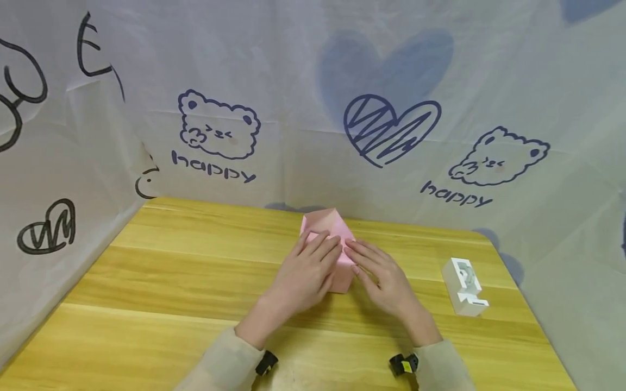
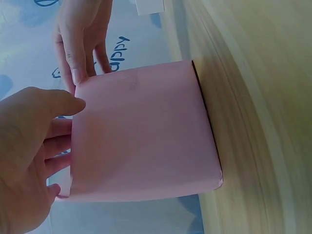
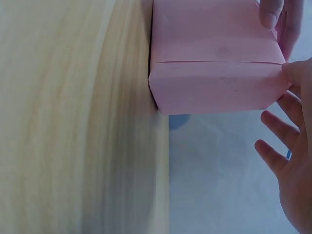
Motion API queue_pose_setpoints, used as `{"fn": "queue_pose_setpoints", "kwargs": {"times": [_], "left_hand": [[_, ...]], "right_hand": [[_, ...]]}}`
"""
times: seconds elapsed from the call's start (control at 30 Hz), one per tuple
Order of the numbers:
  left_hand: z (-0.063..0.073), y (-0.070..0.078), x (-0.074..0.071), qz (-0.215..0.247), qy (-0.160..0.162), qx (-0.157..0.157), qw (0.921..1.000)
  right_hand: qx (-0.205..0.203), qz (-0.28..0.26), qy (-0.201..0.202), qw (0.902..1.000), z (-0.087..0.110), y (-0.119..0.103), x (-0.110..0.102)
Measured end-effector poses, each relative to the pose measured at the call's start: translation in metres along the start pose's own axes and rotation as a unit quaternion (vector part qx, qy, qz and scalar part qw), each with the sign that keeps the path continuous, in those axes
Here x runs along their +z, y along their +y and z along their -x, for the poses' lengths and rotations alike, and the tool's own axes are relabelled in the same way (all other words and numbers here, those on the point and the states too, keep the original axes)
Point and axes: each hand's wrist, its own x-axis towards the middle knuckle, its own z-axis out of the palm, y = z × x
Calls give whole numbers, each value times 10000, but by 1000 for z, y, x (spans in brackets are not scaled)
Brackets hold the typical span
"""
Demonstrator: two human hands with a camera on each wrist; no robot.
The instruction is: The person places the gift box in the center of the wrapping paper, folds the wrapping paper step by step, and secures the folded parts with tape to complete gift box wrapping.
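Note:
A pink paper box (image 1: pixel 342 279) stands on the wooden table between both hands. Its far end shows a raised, open-looking fold in the head view. The left hand (image 1: pixel 305 271) lies over the top with its fingers extended, and its thumb (image 2: pixel 73 105) touches the upper edge in the left wrist view. From the other side, the right hand (image 1: pixel 386 279) rests its fairly straight fingertips on the right top edge. In the right wrist view its thumb touches a top corner of the box (image 3: pixel 214 87), while the other fingers are spread. The inside of the box is hidden.
A white tape dispenser (image 1: pixel 464 290) with a roll in it stands on the right part of the table (image 1: pixel 161 282). White cloth (image 1: pixel 303 157) with drawn bears and hearts hangs behind the far edge and along the sides.

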Motion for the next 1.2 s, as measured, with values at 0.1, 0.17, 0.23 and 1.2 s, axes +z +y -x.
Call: {"fn": "queue_pose_setpoints", "kwargs": {"times": [0.1,0.17,0.23,1.2], "left_hand": [[1,0,2,-12,-34,-36,10000],[2,0,2,32,-75,-66,9999],[3,0,2,88,-120,-99,9998],[0,7,8,-101,-464,-538,9974]], "right_hand": [[47,-8,-5,10000,0,-1,1],[128,-54,-42,9999,0,-2,0],[252,-114,-95,9996,0,-4,-1],[664,-129,-176,9976,-2,-7,-3]]}}
